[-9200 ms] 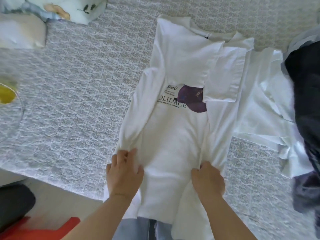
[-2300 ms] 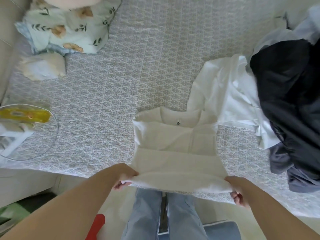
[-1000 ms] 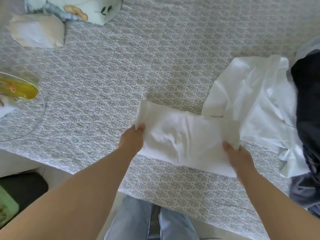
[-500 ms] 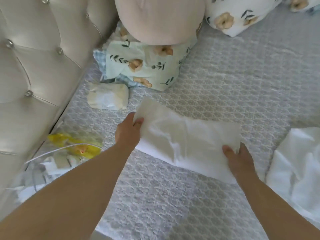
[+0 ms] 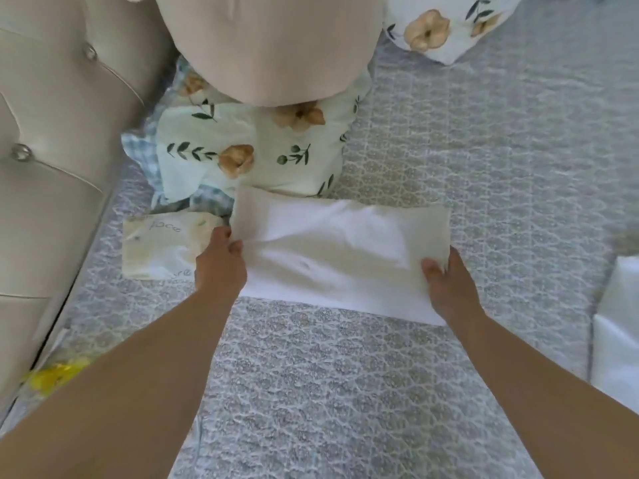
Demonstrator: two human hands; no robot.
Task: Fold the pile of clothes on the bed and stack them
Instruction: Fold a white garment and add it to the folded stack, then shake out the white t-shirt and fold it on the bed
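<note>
From the head view, the folded white cotton shirt [image 5: 340,257] sits on the grey patterned bed cover [image 5: 345,392], just in front of the flowery pillow [image 5: 249,157]. The left hand [image 5: 221,267] pinches its left edge. The right hand [image 5: 449,288] holds the right edge, thumb on top. To set it down well, lower both ends together, flat, then let go gently so the folds don't slip.

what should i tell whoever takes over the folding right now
Left hand grips the left end of the folded white shirt; right hand grips its right end.
The shirt is at the bedspread, just in front of the floral pillow.
Done: this shirt is folded.
Left: let go of it, then fold the white garment at the right edge and stack it on top.
</note>
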